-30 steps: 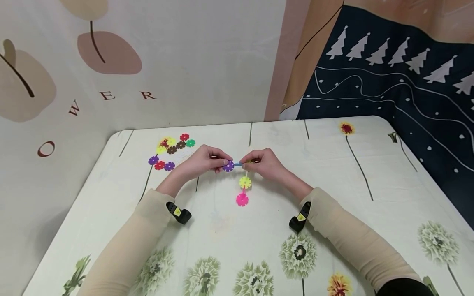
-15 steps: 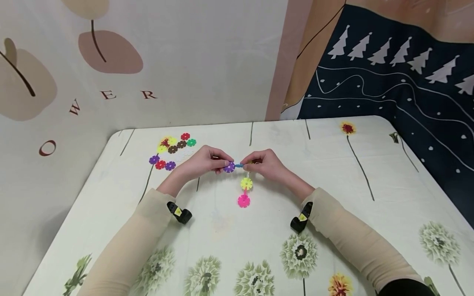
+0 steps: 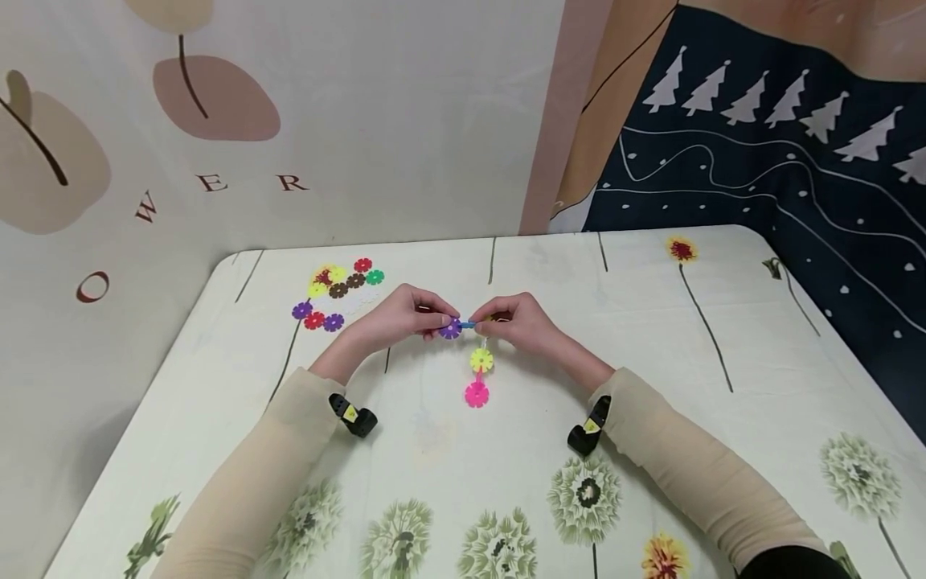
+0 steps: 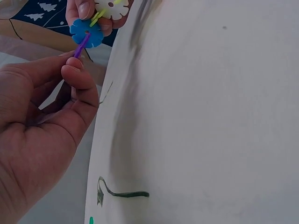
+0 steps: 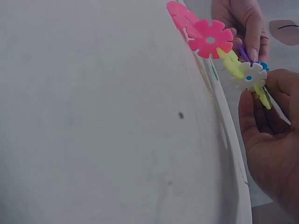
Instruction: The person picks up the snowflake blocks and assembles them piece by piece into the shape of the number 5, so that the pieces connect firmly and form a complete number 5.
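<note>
In the head view my left hand [image 3: 401, 318] pinches a purple flower-shaped interlocking disc [image 3: 451, 328] between thumb and fingers. The purple disc is edge-on in the left wrist view and meets the face of a blue disc [image 4: 87, 33]. My right hand [image 3: 521, 322] grips a chain of such discs near its upper end, its fingertips at a white disc [image 5: 254, 74] and partly covering the pieces there. Below that hand hang a yellow disc [image 3: 481, 360] and a pink disc [image 3: 477, 394]. The right wrist view shows more pink behind the near pink disc [image 5: 210, 39].
Several loose discs lie at the table's back left, among them a red disc [image 3: 363, 264], a green disc [image 3: 374, 277], a brown disc [image 3: 338, 290] and a purple disc [image 3: 333, 322]. Pale discs lie beside them. A flower-printed cloth [image 3: 434, 482] covers the table, with a wall behind.
My left fingertips and the purple disc have shifted slightly right, a little closer to the right hand. Both hands keep their grip, and the chain still hangs.
</note>
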A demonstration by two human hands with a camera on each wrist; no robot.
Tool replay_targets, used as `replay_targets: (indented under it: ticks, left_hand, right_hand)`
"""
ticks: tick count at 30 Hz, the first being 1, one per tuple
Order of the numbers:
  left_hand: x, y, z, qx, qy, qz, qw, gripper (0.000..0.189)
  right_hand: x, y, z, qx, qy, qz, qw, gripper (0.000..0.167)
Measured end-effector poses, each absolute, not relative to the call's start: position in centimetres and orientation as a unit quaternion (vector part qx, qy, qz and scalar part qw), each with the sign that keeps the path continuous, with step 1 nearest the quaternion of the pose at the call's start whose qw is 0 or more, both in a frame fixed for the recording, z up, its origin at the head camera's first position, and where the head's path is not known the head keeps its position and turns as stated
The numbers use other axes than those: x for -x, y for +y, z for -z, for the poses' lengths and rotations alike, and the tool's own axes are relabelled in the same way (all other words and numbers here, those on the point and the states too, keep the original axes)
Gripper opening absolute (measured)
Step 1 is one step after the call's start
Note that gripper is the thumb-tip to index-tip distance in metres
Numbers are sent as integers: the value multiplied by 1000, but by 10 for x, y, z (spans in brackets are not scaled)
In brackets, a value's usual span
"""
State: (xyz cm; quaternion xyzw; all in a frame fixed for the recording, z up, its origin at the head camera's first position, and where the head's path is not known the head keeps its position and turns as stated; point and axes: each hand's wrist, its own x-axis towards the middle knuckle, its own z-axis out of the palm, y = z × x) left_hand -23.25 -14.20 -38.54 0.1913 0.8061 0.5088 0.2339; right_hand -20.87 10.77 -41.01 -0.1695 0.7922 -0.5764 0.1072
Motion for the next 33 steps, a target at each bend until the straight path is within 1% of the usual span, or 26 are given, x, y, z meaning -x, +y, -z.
replay_targets:
  ticks: [8, 18, 26, 33]
  left_hand:
    - [232, -139, 383, -205, 800, -518, 222, 18]
    - [232, -137, 385, -209, 796, -520, 229, 16]
    - [231, -135, 385, -186, 794, -536, 217, 20]
    - [230, -139, 386, -150, 779, -567, 222, 23]
  right_hand:
    - [209, 110, 405, 181, 789, 577, 106, 12]
    - [210, 110, 407, 205, 779, 581, 112, 11]
    - [210, 111, 406, 172, 798, 570, 95, 13]
    - [211, 111, 407, 139, 798, 579, 92, 13]
